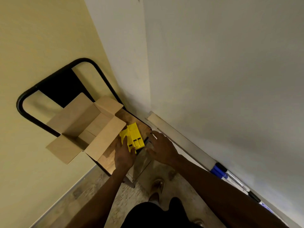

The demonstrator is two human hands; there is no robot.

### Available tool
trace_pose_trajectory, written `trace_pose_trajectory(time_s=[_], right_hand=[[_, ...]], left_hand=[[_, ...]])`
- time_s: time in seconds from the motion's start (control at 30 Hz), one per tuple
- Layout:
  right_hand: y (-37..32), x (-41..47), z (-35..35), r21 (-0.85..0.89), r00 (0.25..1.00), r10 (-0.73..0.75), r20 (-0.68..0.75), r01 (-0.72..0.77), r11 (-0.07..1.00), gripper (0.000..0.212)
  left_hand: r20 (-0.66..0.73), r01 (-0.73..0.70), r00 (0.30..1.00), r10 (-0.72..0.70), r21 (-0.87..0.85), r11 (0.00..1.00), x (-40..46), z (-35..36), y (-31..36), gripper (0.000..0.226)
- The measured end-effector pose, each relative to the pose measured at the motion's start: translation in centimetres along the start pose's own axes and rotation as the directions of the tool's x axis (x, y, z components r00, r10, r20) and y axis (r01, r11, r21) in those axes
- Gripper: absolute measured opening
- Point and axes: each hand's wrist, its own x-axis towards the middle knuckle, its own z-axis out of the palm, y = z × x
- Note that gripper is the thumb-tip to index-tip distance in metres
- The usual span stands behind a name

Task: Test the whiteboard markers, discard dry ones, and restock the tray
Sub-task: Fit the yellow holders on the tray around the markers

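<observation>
Open cardboard box sits on the chair seat, probably the discard bin. Left hand grips the yellow marker pack; right hand hovers just beside it, fingers spread, holding nothing. I'd steady the pack and slide markers out one at a time. Whiteboard tray already holds blue and black markers.
</observation>
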Motion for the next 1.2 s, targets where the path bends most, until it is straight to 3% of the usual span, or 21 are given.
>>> trace_pose_trajectory(time_s=[0.17,0.37,0.6,0.77,1.07,1.2], right_hand=[[-1.1,4.2,2.9,0.089,0.986,0.119,0.119,-0.13,0.988,0.075],[-1.8,7.2,5.1,0.063,0.964,0.113,0.242,-0.132,0.989,0.07],[-2.9,9.2,6.0,0.023,0.948,0.235,0.214,-0.245,0.969,0.065],[-2.8,9.9,5.7,0.063,0.943,0.238,0.23,-0.259,0.964,0.065],[-2.9,8.9,5.0,0.241,0.917,0.351,0.192,-0.39,0.889,0.081],[-2.4,7.1,4.7,0.362,0.896,0.423,0.136,-0.442,0.82,0.073]], left_hand=[[0.034,-0.009,0.999,0.007,0.052,0.999,1.9,-0.1,-1.1,0.063],[0.052,-0.01,0.999,0.008,0.032,0.999,2.7,0.0,-1.9,0.063],[0.068,0.031,0.997,-0.031,0.008,0.999,3.2,0.3,-1.8,0.07],[0.069,0.004,0.998,-0.004,0.003,1.0,3.4,0.7,-2.2,0.075],[0.077,0.006,0.997,0.006,-0.157,0.988,3.1,0.2,-1.5,0.068],[0.09,0.015,0.996,0.006,-0.231,0.973,1.5,-0.5,-0.9,0.069]])
